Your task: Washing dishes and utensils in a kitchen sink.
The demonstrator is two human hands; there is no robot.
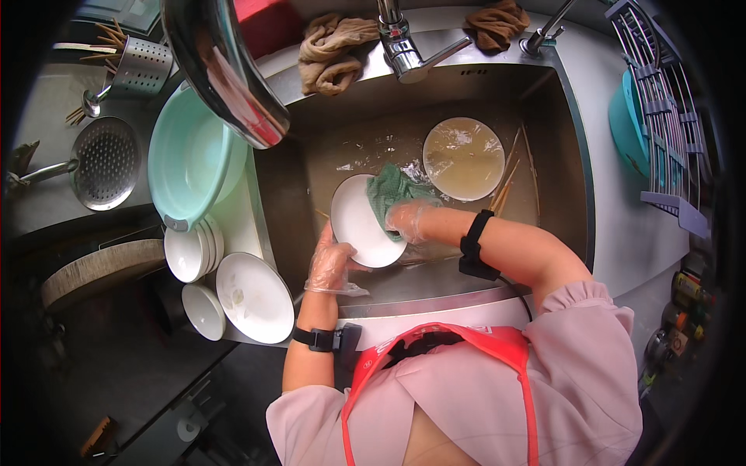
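My left hand [333,263], in a clear plastic glove, grips the lower left rim of a white plate [356,218]. The plate is tilted above the floor of a stainless steel sink [332,137]. A green dishcloth [391,189] is bunched in my gloved right hand [412,220] and lies against the plate's right side. That hand's fingertips are hidden by the cloth. To the right, another round plate [463,158] sits in the sink with cloudy liquid in it. Several wooden chopsticks [505,185] lie beside it.
A chrome faucet spout [233,87] hangs at upper left; its lever mixer [408,61] stands behind the sink. Left are a turquoise basin [186,157], stacked white bowls [185,254], a large white dish [254,298] and a skimmer [106,164]. A dish rack [664,116] stands right.
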